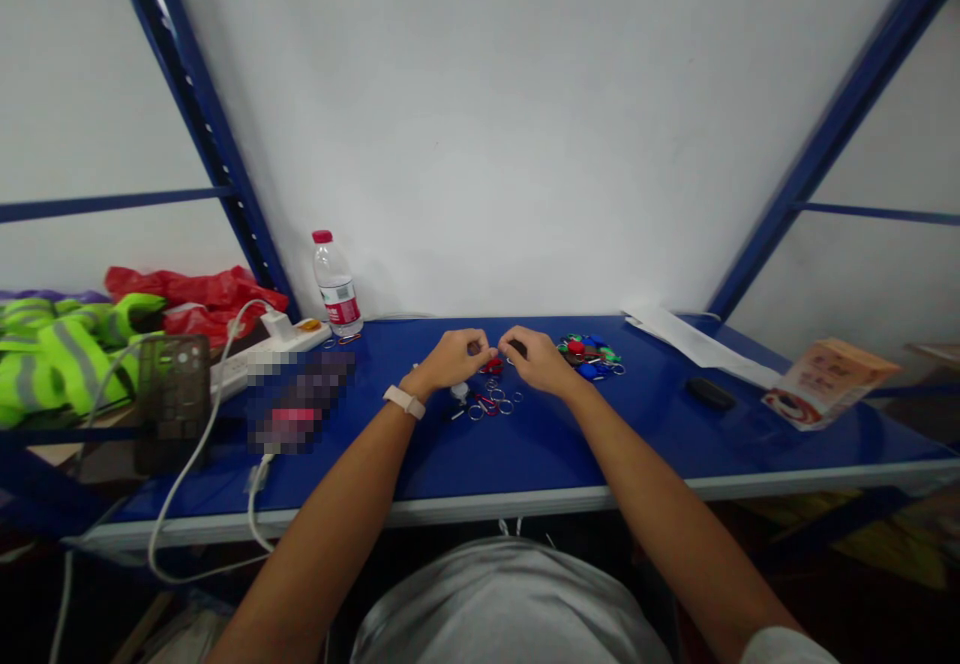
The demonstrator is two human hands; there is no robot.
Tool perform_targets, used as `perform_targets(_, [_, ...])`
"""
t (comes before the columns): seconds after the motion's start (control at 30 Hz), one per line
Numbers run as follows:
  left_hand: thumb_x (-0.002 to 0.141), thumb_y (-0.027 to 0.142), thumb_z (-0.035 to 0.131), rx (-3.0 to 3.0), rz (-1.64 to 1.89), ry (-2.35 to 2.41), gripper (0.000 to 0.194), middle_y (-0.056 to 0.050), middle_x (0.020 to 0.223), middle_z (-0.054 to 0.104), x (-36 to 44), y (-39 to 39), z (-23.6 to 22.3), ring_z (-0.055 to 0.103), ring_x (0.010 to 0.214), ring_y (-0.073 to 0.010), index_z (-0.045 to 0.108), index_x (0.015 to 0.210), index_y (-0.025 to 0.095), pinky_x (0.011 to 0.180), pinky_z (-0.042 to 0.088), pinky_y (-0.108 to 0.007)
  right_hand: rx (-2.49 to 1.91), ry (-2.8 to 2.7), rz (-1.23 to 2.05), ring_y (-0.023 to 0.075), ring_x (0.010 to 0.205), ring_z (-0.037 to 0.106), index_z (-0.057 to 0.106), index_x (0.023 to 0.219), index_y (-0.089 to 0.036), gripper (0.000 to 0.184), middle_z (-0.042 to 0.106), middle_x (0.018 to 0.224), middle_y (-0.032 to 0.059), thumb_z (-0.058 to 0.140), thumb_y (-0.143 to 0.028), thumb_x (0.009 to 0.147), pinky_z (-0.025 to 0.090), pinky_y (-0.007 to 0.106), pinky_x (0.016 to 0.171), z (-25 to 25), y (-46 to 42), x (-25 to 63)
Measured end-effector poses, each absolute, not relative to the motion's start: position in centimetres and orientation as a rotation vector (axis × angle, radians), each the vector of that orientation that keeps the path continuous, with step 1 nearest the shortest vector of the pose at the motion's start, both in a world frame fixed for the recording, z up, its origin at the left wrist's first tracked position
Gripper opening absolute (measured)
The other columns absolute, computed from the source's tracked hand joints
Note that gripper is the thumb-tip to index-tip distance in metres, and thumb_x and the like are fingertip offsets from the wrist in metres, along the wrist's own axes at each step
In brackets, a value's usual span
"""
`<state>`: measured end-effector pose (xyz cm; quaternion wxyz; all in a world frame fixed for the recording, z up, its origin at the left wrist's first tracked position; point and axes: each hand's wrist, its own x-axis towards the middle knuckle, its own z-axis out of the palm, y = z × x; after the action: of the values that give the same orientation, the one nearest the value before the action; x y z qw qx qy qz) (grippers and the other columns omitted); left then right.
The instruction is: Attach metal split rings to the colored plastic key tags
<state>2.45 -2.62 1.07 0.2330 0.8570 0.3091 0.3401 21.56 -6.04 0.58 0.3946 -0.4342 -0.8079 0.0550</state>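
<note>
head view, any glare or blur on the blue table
Head view: the glossy blue tabletop shows pale glare rightward; the small silver key rings look soft; a pixelated patch hides one object; wide-angle distortion splays the blue steel uprights.

The left forearm (322,509) and right forearm (660,494) angle inward from the bottom corners, bringing 2 bare hands close together: the left hand (450,362) and right hand (536,359) curl downward (knuckles up, nearly meeting at their tips).
</note>
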Motion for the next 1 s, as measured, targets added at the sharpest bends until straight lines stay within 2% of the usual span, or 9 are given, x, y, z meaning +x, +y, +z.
perform_targets(1.0, [0.083,0.038,0.056,2.358,0.941,0.88,0.026,-0.002,0.071,0.063,2.42,-2.59,1.26,0.054,0.067,-0.0126,0.061,0.073,0.015,0.064,0.042,-0.023,-1.16,-2.034,0.229,0.0128,0.067,0.054,0.063,0.086,-0.017,0.017,0.065,0.078,0.0021,0.05,-0.028,0.089,0.039,0.024,0.065,0.74,-6.54,21.33])
